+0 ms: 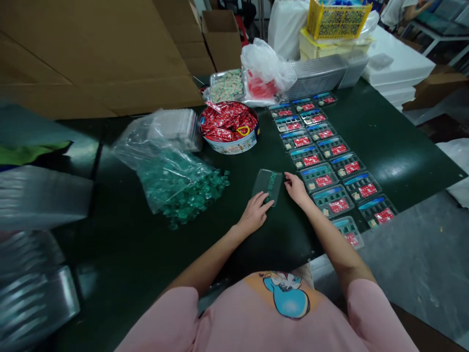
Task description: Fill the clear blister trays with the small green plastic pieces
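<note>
A clear plastic tray [261, 182] lies on the dark green table, with a column of small green pieces [271, 181] along its right side. My left hand [253, 213] rests at the tray's lower end, fingers extended and spread, fingertips touching it near the lowest piece. Just beyond the tray's right edge is my right hand [296, 189], its fingers slightly bent and apart, holding nothing that I can see. To the left, loose green pieces [190, 195] spill from a clear plastic bag [164, 166].
A round tin [230, 146] holds red packets. Rows of filled trays [322, 181] with red packets and blue items line the right. Behind stand stacked clear trays [318, 73], a white bag [267, 63] and a yellow basket [339, 22]. Cardboard [91, 54] borders the back left.
</note>
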Tool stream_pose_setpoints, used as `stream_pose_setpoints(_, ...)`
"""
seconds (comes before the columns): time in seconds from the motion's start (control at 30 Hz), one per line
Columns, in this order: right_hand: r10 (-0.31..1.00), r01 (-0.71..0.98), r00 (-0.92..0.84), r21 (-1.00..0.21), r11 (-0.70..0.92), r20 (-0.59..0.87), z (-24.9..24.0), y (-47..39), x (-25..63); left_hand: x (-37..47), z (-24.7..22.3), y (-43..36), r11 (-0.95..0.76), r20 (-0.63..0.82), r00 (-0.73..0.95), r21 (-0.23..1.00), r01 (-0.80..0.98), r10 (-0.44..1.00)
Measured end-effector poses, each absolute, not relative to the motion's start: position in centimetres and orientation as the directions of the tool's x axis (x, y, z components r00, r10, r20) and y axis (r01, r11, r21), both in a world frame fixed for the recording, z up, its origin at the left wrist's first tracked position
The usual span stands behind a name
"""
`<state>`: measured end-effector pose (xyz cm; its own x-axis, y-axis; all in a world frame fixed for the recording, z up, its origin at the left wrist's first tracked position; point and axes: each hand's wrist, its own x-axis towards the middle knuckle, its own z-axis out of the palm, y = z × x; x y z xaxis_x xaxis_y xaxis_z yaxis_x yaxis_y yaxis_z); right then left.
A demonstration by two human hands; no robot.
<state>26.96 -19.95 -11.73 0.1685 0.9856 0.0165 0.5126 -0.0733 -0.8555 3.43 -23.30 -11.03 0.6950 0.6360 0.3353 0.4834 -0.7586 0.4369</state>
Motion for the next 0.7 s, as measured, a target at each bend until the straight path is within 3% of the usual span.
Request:
stream_pose_setpoints(0.1,0.988,0.659,0.105,-0.752,0.018,0.116,-10.8,-18.8,26.6,3.6,-10.9,-22.8,-0.76,0.285,0.718,0.395,0.516,0.635)
stream_pose_setpoints(0.37,1.0,0.855,0.011,-0.518,-0.016,-0.013,-9.2,-15.6,25.5,3.6,-11.2,-22.2,-0.77,0.276,0.735,0.399,0.498,0.619)
stream_pose_setpoints(0.53,0.996,0.893,0.004,-0.449,-0.045,-0.092,-9.2,-15.1,25.1,2.8,-12.1,-22.3,-0.793,0.335,0.739,0.429,0.432,0.584)
stream_pose_setpoints(0.7,0.991,0.881,0.029,-0.464,-0.089,-0.134,-9.4,-14.9,25.0,2.5,-12.3,-22.5,-0.79,0.338,0.745,0.466,0.398,0.575)
